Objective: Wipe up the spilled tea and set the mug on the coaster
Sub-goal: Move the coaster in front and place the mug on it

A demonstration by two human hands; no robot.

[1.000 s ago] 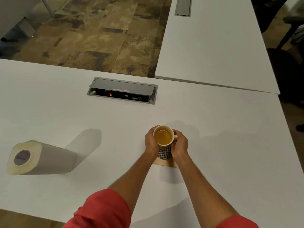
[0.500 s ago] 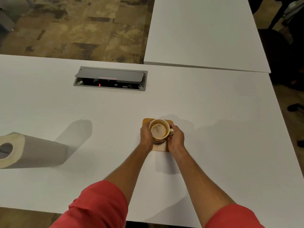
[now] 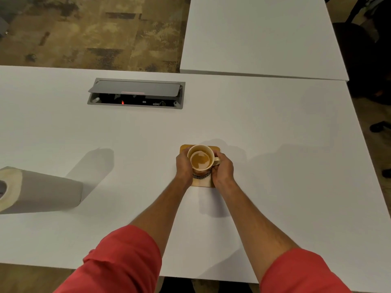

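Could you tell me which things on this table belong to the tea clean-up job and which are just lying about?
Part of the job:
- mug of tea, gripped by the left hand and right hand
- wooden coaster under the mug
- paper towel roll, lying on its side

Just there:
- open cable box set in the white table
- second white table beyond

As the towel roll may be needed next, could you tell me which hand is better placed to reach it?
Probably left: the roll lies on that side, while the right hand holds the mug at its handle.
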